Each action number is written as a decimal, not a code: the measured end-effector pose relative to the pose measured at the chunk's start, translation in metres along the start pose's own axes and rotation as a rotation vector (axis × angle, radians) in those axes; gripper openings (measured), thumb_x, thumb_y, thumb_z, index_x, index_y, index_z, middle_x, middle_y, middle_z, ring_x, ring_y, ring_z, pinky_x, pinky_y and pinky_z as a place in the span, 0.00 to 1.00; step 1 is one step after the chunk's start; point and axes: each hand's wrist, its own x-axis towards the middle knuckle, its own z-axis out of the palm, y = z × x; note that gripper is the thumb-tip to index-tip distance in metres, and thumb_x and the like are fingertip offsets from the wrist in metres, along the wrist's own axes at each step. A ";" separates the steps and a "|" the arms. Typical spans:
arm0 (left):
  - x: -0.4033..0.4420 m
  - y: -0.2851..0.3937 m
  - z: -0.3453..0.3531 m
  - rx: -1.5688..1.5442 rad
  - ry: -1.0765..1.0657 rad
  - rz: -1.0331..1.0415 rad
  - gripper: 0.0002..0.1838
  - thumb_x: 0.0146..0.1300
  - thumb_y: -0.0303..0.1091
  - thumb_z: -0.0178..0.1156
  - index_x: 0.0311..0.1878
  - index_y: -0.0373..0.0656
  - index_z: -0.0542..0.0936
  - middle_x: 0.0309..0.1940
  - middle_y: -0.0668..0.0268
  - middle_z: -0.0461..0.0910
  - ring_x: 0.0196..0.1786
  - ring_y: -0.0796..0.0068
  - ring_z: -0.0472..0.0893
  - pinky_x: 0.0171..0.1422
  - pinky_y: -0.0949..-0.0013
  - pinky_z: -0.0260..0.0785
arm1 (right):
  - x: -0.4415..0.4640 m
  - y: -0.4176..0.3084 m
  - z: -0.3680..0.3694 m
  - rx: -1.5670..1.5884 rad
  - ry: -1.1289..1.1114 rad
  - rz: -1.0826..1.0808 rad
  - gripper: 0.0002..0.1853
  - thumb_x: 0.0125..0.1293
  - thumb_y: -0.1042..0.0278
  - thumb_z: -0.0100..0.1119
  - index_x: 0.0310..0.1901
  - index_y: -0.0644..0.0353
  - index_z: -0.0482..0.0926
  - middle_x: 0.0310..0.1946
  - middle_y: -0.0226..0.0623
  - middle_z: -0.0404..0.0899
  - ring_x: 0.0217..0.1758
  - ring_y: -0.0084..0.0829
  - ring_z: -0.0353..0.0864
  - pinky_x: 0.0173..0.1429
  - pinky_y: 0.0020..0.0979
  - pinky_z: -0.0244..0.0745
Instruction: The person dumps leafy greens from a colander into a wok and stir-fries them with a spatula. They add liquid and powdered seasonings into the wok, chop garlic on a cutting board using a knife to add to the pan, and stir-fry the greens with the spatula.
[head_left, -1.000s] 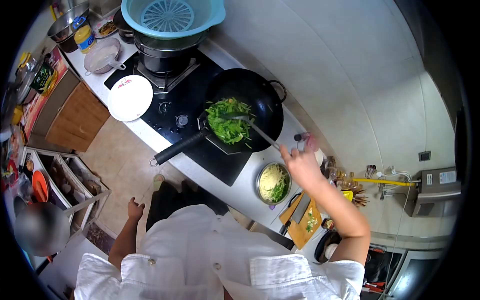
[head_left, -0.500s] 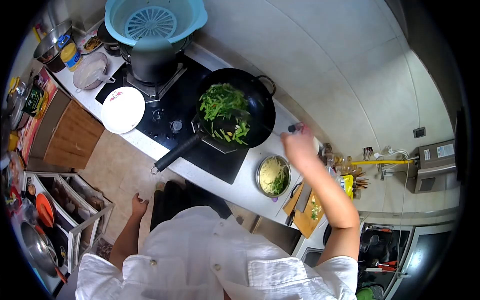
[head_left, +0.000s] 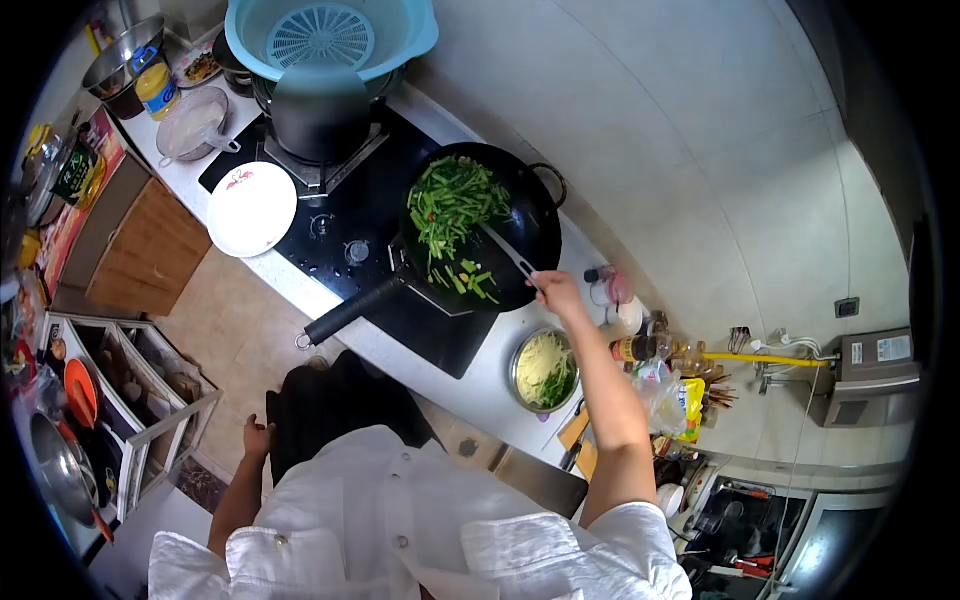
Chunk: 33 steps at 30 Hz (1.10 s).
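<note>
My right hand [head_left: 557, 293] is closed around the dark handle of a spatula [head_left: 508, 250]. The metal shaft slants down into a black wok [head_left: 535, 225], and its far end is hidden among chopped green vegetables [head_left: 450, 200]. The greens are heaped on the wok's left side, with a few pieces lower down. Down by my side hangs my left hand [head_left: 258, 437], empty, its fingers loosely apart. Below my right forearm, a steel bowl [head_left: 514, 378] holds pale yellow shreds and green strips.
The wok's long handle [head_left: 355, 310] juts over the counter edge. A white plate [head_left: 252, 210] lies left of the hob, and a blue basin [head_left: 410, 60] tops the rear burner. Jars [head_left: 612, 290] and bottles [head_left: 650, 347] line the wall. A cutting board [head_left: 575, 432] is partly covered by my arm.
My right hand has moved left from the jars by the wall to the wok and now grips the spatula. The greens have shifted in the wok. My left hand has dropped slightly lower.
</note>
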 end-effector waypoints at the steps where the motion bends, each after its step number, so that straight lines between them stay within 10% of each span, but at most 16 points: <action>1: -0.001 0.003 0.000 0.001 0.000 -0.002 0.40 0.48 0.38 0.68 0.63 0.30 0.66 0.38 0.51 0.79 0.41 0.57 0.80 0.49 0.61 0.73 | -0.009 0.001 0.009 0.000 -0.001 0.001 0.13 0.68 0.62 0.55 0.34 0.64 0.81 0.13 0.27 0.69 0.12 0.17 0.61 0.17 0.22 0.53; 11: -0.004 0.065 0.000 -0.052 -0.034 0.013 0.39 0.51 0.33 0.66 0.65 0.28 0.62 0.27 0.58 0.79 0.28 0.69 0.80 0.35 0.67 0.73 | -0.106 0.008 -0.005 0.202 0.129 0.059 0.13 0.69 0.60 0.55 0.35 0.62 0.82 0.14 0.23 0.68 0.13 0.14 0.60 0.18 0.20 0.54; 19: 0.013 0.063 0.013 -0.070 -0.054 0.066 0.39 0.51 0.32 0.66 0.65 0.27 0.62 0.24 0.60 0.78 0.25 0.70 0.79 0.32 0.67 0.72 | -0.134 -0.033 -0.024 -1.110 0.747 -0.653 0.09 0.64 0.61 0.56 0.31 0.53 0.82 0.15 0.47 0.74 0.17 0.48 0.72 0.27 0.40 0.67; 25: 0.019 0.049 0.005 0.039 -0.011 0.043 0.41 0.49 0.34 0.67 0.65 0.26 0.62 0.27 0.58 0.80 0.28 0.67 0.80 0.37 0.66 0.73 | -0.124 -0.065 -0.070 -1.358 0.587 -0.579 0.10 0.63 0.61 0.57 0.30 0.58 0.81 0.23 0.50 0.79 0.27 0.43 0.79 0.37 0.41 0.72; 30: 0.026 0.022 0.004 -0.025 -0.045 -0.003 0.39 0.55 0.31 0.64 0.67 0.29 0.57 0.32 0.57 0.78 0.25 0.70 0.78 0.28 0.69 0.70 | -0.074 -0.089 -0.131 -1.052 0.014 0.060 0.12 0.60 0.57 0.60 0.33 0.57 0.84 0.24 0.41 0.81 0.30 0.38 0.82 0.34 0.37 0.75; 33: 0.002 0.038 -0.001 -0.105 -0.028 -0.083 0.41 0.50 0.33 0.66 0.66 0.28 0.61 0.32 0.55 0.80 0.28 0.68 0.81 0.37 0.66 0.74 | -0.011 -0.023 -0.141 -0.855 -0.272 -0.055 0.12 0.60 0.58 0.61 0.36 0.57 0.84 0.20 0.33 0.81 0.23 0.29 0.79 0.28 0.31 0.72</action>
